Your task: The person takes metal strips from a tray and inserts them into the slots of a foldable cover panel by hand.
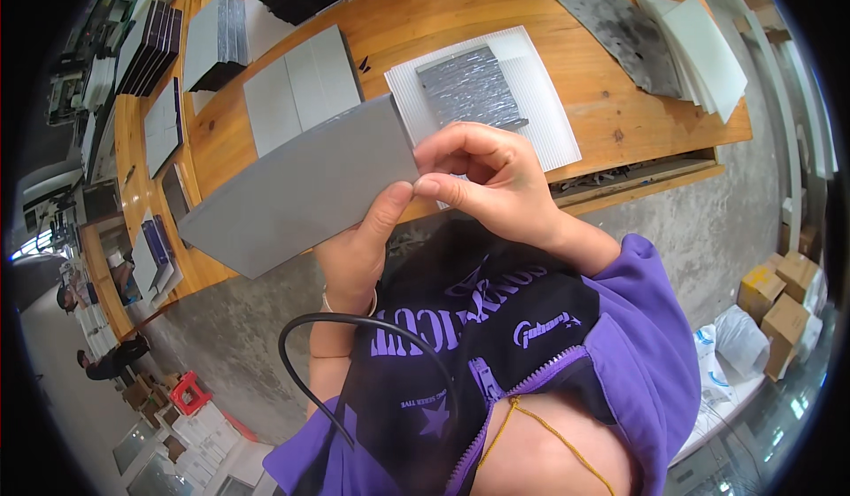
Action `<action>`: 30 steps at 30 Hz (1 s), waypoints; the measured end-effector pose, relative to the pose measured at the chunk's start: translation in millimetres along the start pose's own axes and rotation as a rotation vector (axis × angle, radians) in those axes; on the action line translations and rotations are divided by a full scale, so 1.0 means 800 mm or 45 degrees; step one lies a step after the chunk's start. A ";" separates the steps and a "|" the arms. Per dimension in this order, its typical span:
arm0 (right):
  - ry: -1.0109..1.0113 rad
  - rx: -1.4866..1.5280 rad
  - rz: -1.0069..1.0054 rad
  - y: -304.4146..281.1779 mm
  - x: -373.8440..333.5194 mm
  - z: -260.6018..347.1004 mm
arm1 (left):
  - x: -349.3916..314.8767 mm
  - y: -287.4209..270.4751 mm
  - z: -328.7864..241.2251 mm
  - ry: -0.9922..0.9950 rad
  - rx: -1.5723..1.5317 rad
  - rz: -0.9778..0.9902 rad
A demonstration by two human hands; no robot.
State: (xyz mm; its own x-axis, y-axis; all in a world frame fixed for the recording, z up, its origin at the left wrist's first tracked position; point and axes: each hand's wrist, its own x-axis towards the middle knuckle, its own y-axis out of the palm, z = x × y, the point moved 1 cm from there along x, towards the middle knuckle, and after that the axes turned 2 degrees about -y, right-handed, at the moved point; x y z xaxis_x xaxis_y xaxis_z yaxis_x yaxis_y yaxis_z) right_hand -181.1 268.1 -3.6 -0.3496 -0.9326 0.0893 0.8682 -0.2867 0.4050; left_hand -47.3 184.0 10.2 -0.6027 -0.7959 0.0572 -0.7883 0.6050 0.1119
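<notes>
A flat grey panel (297, 190) is held tilted above the near edge of the wooden table. My left hand (359, 244) grips its near right side, thumb on the upper face and the other fingers hidden underneath. At the panel's right edge, the thumb and bent index finger of my right hand (500, 182) close together, right beside my left thumb. Whether some thin film or strip is also between them is too small to tell. Beyond my right hand, a shiny silver-grey streaked slab (474, 89) lies on a white ribbed sheet (553, 128).
A grey board with a centre seam (305, 89) lies behind the panel. Stacked panels (212, 40) stand far left. A dark mottled sheet (615, 35) and white sheets (708, 58) sit far right. Under the tabletop is an open drawer (637, 182). A black cable (288, 354) loops before me.
</notes>
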 end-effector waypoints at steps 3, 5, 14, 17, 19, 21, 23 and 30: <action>-0.028 -0.030 0.004 0.006 -0.001 -0.001 | -0.005 -0.009 0.004 0.099 0.032 0.006; -0.127 -0.129 0.032 0.009 -0.003 0.000 | -0.010 -0.006 -0.006 0.124 0.017 -0.009; -0.178 -0.200 0.046 0.017 -0.010 -0.003 | -0.021 -0.010 0.002 0.135 -0.093 0.024; -0.009 -0.092 0.062 0.016 -0.009 -0.001 | -0.021 -0.012 0.006 0.069 -0.185 0.072; 0.015 -0.069 0.048 0.018 -0.010 -0.001 | -0.020 -0.012 0.004 0.038 -0.231 0.094; 0.042 -0.046 0.030 0.018 -0.011 0.000 | -0.020 -0.012 0.004 0.039 -0.255 0.131; 0.097 -0.016 0.039 0.016 -0.012 0.002 | -0.021 -0.008 0.004 0.008 -0.284 0.095; 0.174 0.015 -0.016 0.004 -0.013 0.000 | -0.017 0.002 0.018 -0.066 -0.331 0.005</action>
State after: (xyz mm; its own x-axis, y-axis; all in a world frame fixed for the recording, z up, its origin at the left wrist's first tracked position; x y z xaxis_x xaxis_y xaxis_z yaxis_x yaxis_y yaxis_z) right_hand -174.4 277.0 -3.4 -0.3085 -0.9504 -0.0399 0.8598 -0.2966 0.4157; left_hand -42.1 196.3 -4.7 -0.6166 -0.7872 0.0078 -0.7316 0.5767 0.3637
